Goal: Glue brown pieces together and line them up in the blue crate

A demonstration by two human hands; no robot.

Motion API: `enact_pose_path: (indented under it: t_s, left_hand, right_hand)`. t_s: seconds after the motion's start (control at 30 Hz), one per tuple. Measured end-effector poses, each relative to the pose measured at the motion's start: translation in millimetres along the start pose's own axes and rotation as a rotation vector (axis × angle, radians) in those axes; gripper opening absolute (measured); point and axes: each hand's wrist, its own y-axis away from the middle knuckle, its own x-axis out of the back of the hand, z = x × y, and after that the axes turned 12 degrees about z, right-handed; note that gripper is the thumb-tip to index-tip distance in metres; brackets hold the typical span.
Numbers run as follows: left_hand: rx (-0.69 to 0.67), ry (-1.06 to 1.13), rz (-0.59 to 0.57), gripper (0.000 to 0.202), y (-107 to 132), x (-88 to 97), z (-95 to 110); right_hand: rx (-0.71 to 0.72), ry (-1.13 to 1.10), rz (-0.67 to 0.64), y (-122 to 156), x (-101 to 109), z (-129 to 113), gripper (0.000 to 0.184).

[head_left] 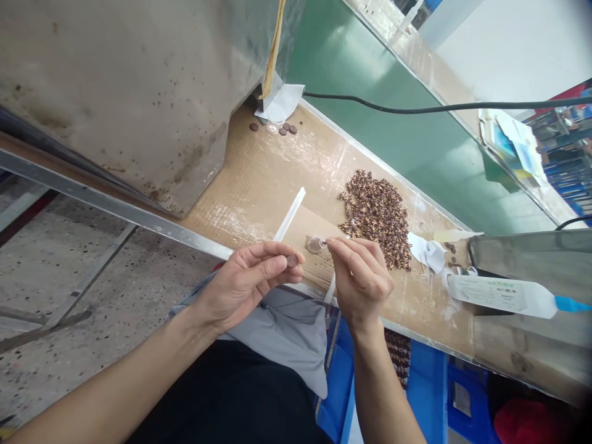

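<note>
Between the thumb and fingers of my left hand (pixel 259 268) is a small round brown disc (pixel 291 261). My right hand (pixel 361 268) is pinched at the fingertips, and what sits in that pinch is too small to make out. Just left of those fingertips a small clear round dish (pixel 316 244) lies on the cardboard-covered bench (pixel 259 179). Beyond my right hand spreads a heap of small brown and gold pieces (pixel 377 209).
A large stained metal box (pixel 124 92) stands at the left. Several brown discs (pixel 289 129) lie near white paper (pixel 284 103) at the back. On the right a white bottle with blue tip (pixel 504 296) lies on its side. Blue crates (pixel 420 382) are below the bench.
</note>
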Motion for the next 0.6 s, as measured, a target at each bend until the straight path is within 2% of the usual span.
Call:
enact_pose_path:
  t_s: [0.13, 0.3, 0.47, 0.6]
  left_hand:
    - [0.021, -0.003, -0.012, 0.017, -1, -1.9, -1]
    - [0.035, 0.016, -0.044, 0.015, -2, -4.0, -2]
    - [0.068, 0.029, -0.043, 0.013, -5, -5.5, -3]
    - [0.08, 0.039, -0.048, 0.014, -7, -7.2, -5]
  right_hand:
    - [0.011, -0.019, 0.071, -1, -2, 0, 0.039]
    - [-0.014, -0.039, 0.053, 0, -5, 0, 0.043]
    - [-0.009, -0.057, 0.181, -2, 3, -4, 0.05]
    - [-0.058, -0.076, 0.194, -5, 8, -5, 0.044]
